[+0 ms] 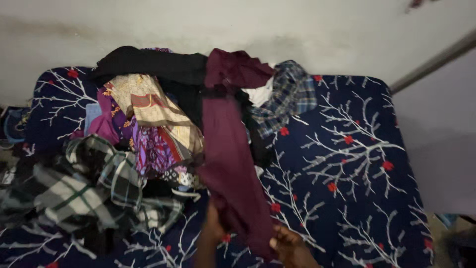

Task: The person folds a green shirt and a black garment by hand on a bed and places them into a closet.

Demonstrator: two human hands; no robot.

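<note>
Hands, two: left hand and right hand both grasp one maroon garment.

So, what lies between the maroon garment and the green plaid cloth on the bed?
In the head view, a beige patterned cloth and a purple printed one lie between the maroon garment and the green plaid cloth.
</note>
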